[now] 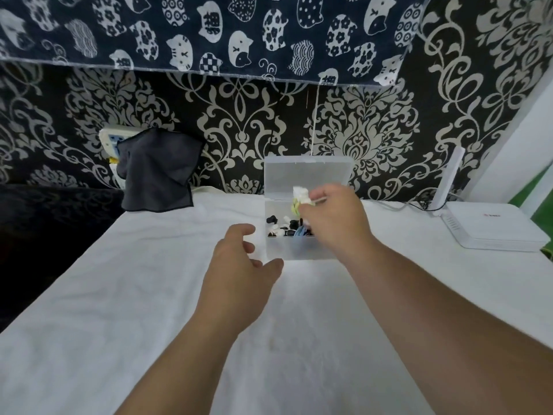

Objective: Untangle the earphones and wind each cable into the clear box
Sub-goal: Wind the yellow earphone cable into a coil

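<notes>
A clear plastic box point(294, 250) stands on the white cloth, its lid point(306, 173) swung up against the wall. Inside lie several black, white and blue earphone pieces point(287, 227). My right hand point(335, 217) hovers over the box and pinches a bundle of white and pale green earphones point(300, 197) above the opening. My left hand point(242, 265) is just left of the box's front corner, fingers relaxed and spread, holding nothing.
A white cloth point(149, 295) covers the table. A dark grey cloth point(158, 169) hangs at the back left over a white device. A white router point(490, 229) with an upright antenna sits at the back right, cables behind it.
</notes>
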